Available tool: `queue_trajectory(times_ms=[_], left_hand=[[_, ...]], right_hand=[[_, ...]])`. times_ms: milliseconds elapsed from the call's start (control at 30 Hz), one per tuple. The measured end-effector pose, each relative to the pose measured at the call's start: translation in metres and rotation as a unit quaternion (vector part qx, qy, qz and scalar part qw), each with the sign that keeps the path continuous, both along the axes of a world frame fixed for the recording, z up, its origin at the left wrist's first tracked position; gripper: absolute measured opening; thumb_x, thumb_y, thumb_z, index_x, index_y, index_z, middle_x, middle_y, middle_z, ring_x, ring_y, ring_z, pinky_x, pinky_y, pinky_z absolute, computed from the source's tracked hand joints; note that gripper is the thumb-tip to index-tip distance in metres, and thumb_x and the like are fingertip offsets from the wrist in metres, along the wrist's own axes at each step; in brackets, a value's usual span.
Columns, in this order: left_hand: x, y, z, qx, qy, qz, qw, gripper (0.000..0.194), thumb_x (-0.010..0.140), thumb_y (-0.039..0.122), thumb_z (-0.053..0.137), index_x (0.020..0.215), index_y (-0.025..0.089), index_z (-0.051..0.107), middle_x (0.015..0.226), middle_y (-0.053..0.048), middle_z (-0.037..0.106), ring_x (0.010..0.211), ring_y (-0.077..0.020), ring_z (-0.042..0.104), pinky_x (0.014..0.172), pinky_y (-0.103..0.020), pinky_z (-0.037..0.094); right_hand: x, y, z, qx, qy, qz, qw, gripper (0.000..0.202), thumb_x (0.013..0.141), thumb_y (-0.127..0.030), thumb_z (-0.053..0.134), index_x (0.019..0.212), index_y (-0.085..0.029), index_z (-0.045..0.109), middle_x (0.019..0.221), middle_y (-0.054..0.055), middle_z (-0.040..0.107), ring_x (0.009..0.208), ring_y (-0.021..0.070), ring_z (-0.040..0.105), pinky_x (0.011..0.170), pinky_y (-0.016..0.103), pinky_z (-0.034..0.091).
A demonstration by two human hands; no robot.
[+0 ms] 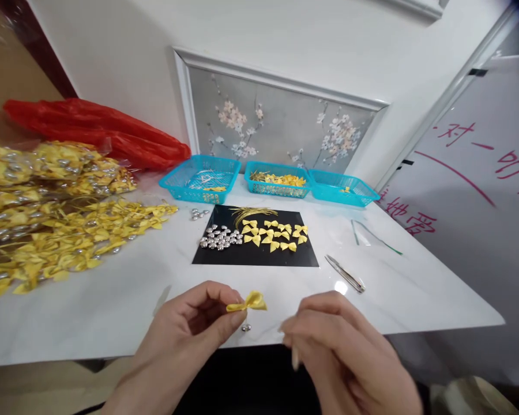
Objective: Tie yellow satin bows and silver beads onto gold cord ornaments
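My left hand (199, 328) pinches a yellow ribbon bow (254, 301) between thumb and index finger, above the table's front edge. Two small silver beads (246, 327) hang just below the bow. To the right, my right hand (333, 337) is closed, its fingertips pressed together and apart from the bow; what they hold, if anything, is too small to make out. Beyond the hands a black mat (255, 257) bears silver beads (219, 239) on its left, several yellow bows (274, 246) on its right and thin gold wires (253, 213) at the back.
Thread snips (345, 273) lie right of the mat, with a green strip (378, 237) behind. Three blue baskets (199, 193) (277, 188) (350, 197) line the wall. Yellow beaded garlands (69, 242) and a red bag (99, 129) fill the left. A few beads (199, 214) sit beside the mat.
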State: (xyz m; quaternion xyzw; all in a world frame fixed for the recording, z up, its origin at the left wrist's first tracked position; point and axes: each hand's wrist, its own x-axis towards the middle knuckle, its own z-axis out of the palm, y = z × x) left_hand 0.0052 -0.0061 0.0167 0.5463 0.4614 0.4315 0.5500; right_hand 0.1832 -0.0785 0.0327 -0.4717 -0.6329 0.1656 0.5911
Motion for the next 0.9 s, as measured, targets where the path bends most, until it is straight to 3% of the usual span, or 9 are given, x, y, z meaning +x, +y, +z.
queue_trajectory(times_ms=[100,300,900], left_hand=[[0.0,0.0,-0.001,-0.003,-0.001,-0.007,1.0,0.012,0.073,0.033,0.08,0.08,0.024,0.076,0.079,0.0,0.076,0.074,-0.0154,0.07,0.065,-0.019,0.057],[-0.001,-0.001,-0.003,0.007,-0.006,-0.004,1.0,0.01,0.073,0.032,0.081,0.081,0.027,0.077,0.079,0.002,0.077,0.075,-0.014,0.071,0.068,-0.016,0.058],[0.004,-0.002,0.002,0.056,0.013,0.036,0.998,0.01,0.068,0.022,0.079,0.076,0.028,0.079,0.077,0.003,0.079,0.072,-0.0155,0.075,0.067,-0.016,0.062]], right_hand=[[-0.007,0.01,-0.009,-0.001,-0.082,-0.043,0.996,0.024,0.095,-0.011,0.051,0.099,-0.025,0.07,0.086,0.005,0.059,0.062,0.013,0.058,0.049,0.023,0.046],[-0.01,0.013,-0.024,0.009,-0.145,-0.05,0.988,0.031,0.094,-0.009,0.046,0.11,-0.021,0.07,0.074,0.003,0.051,0.056,0.013,0.049,0.046,0.024,0.039],[-0.009,0.013,-0.022,0.012,-0.169,-0.04,0.985,0.029,0.093,-0.007,0.045,0.105,-0.018,0.069,0.074,0.003,0.05,0.058,0.0139,0.048,0.048,0.025,0.039]])
